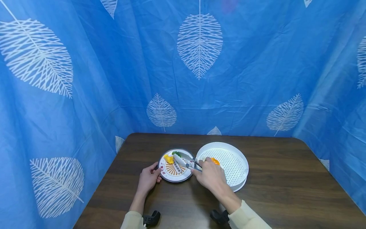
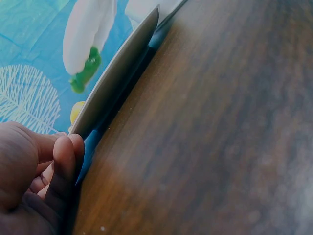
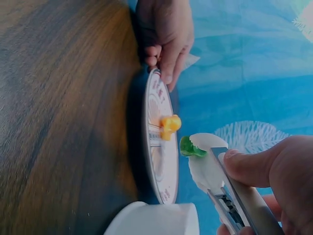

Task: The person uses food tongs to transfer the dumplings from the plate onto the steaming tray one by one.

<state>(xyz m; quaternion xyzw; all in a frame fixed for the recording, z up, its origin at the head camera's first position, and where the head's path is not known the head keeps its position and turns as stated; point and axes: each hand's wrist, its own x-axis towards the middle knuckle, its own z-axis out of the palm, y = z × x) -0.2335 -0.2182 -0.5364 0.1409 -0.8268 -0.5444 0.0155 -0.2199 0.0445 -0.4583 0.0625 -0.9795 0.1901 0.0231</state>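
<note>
Two pale sleeves (image 1: 132,221) showed nearest, over one brown table (image 1: 274,190). One white perforated basket (image 1: 235,165) stood just beside one plate (image 1: 183,178), whose rim the left hand (image 1: 148,178) pinched in a narrow grip, probably to steady it. The right hand (image 1: 212,175) wrapped its grip round one pair of tongs (image 3: 247,198), squeezed above the plate, apparently so one green piece (image 3: 193,148) would not slip. One yellow piece (image 1: 168,159) lay on the plate; one orange piece (image 1: 215,161) showed in the basket, partly hidden.

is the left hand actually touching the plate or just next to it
Touching: the left wrist view shows the left hand gripping the near edge of the plate, fingertips right on the rim.
</note>
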